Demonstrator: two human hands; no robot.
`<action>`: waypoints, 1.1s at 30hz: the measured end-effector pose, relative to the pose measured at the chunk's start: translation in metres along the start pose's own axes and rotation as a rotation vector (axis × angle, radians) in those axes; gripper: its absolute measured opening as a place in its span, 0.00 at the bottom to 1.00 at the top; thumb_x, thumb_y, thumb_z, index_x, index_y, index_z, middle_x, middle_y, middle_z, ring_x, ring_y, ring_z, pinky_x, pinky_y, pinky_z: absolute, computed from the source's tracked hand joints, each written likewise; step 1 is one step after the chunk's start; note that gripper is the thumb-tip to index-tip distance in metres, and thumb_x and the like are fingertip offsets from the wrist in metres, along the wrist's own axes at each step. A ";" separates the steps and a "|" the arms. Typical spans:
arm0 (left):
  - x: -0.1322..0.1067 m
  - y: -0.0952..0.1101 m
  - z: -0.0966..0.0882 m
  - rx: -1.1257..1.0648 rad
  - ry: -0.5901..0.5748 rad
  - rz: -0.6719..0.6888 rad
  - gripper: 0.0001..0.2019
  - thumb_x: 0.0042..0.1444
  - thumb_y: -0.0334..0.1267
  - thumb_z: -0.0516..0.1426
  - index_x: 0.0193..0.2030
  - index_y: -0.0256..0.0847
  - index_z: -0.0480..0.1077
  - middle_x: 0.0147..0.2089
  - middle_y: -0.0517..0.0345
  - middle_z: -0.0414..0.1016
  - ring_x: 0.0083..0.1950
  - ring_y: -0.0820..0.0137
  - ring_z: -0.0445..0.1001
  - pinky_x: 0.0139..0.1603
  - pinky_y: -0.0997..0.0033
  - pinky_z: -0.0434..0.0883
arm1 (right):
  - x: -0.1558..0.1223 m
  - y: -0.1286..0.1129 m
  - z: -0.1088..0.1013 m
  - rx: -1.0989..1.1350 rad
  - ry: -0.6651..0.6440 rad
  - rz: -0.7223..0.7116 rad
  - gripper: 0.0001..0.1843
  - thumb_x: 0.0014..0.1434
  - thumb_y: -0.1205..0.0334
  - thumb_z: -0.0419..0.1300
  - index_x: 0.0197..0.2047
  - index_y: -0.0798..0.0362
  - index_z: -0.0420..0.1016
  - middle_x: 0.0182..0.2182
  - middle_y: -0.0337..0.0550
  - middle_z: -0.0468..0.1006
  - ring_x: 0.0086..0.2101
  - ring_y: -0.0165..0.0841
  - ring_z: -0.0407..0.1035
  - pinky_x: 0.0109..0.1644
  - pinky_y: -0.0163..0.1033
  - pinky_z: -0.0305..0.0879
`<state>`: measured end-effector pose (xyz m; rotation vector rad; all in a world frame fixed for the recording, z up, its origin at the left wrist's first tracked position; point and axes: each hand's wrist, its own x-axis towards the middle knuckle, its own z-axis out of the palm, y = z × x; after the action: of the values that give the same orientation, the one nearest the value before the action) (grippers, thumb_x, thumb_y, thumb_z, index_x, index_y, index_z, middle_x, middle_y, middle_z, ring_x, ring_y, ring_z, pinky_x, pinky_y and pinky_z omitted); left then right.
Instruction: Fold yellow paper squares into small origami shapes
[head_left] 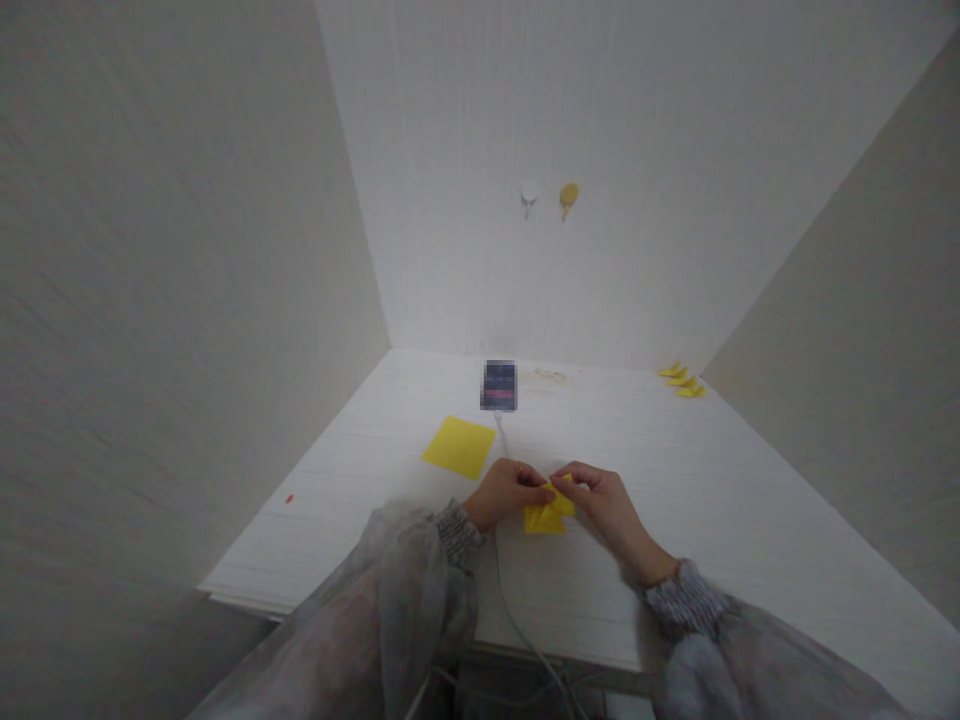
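Note:
A partly folded piece of yellow paper (545,518) is held between my two hands, just above the white table. My left hand (508,493) pinches its left upper side, thumb on top; a ring shows on one finger. On the opposite side my right hand (600,497) grips the upper right corner between thumb and fingertips. Some of the folds are covered by my fingers. Left of my hands lies a flat, unfolded square of yellow paper (459,447).
A phone-like device (499,386), its screen blurred, stands near the back wall with a white cable (501,580) running to the front edge. Several folded yellow paper pieces (682,381) sit back right. Two hooks (568,195) hang on the wall. A red scrap (289,499) lies left.

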<state>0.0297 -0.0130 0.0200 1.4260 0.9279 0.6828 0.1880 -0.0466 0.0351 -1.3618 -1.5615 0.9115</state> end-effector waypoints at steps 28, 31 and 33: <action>-0.001 0.004 0.003 -0.032 0.065 -0.052 0.13 0.33 0.41 0.62 0.25 0.33 0.73 0.21 0.59 0.71 0.23 0.77 0.66 0.25 0.78 0.62 | 0.002 0.018 0.013 0.409 -0.068 0.155 0.08 0.42 0.61 0.62 0.26 0.56 0.72 0.20 0.38 0.72 0.22 0.27 0.64 0.26 0.33 0.59; 0.000 0.002 0.003 -0.052 0.048 -0.046 0.12 0.33 0.39 0.62 0.24 0.33 0.73 0.22 0.59 0.71 0.23 0.77 0.66 0.26 0.77 0.62 | 0.001 0.018 0.013 0.426 -0.045 0.141 0.08 0.41 0.60 0.63 0.24 0.56 0.72 0.19 0.37 0.72 0.21 0.27 0.64 0.26 0.33 0.58; 0.001 0.001 0.003 -0.076 0.044 -0.043 0.11 0.33 0.39 0.62 0.25 0.33 0.73 0.22 0.58 0.71 0.23 0.77 0.66 0.27 0.77 0.63 | 0.001 0.017 0.012 0.430 -0.032 0.124 0.07 0.40 0.60 0.63 0.23 0.55 0.72 0.19 0.36 0.71 0.21 0.27 0.64 0.26 0.33 0.58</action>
<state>0.0327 -0.0141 0.0204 1.3249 0.9540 0.7128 0.1828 -0.0434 0.0152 -1.1444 -1.2212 1.2664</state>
